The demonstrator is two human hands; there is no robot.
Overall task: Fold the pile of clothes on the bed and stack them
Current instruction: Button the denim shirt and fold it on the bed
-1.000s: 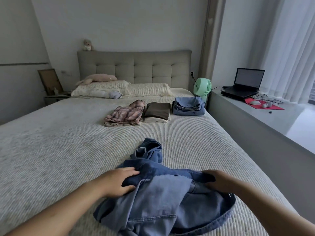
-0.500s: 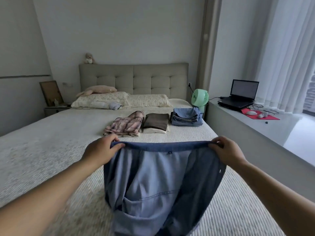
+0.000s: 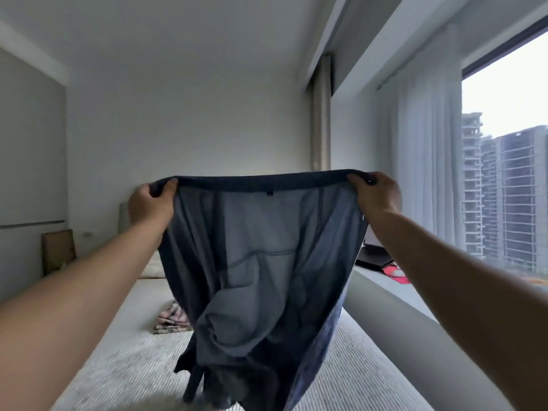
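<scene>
A blue denim garment hangs in the air in front of me, stretched wide by its dark waistband. My left hand grips the left end of the band and my right hand grips the right end. The cloth drapes down to just above the bed. Behind it, a folded plaid garment shows on the bed at the left. The other folded stacks are hidden by the hanging cloth.
A grey window ledge runs along the bed's right side with a red mat and part of a dark laptop. White curtains hang by the window. A pillow and a brown frame sit at the left.
Both hands picked the denim garment off the bed and raised it high by its waistband. The view tilted upward, so the garment now covers most of the folded stacks.
</scene>
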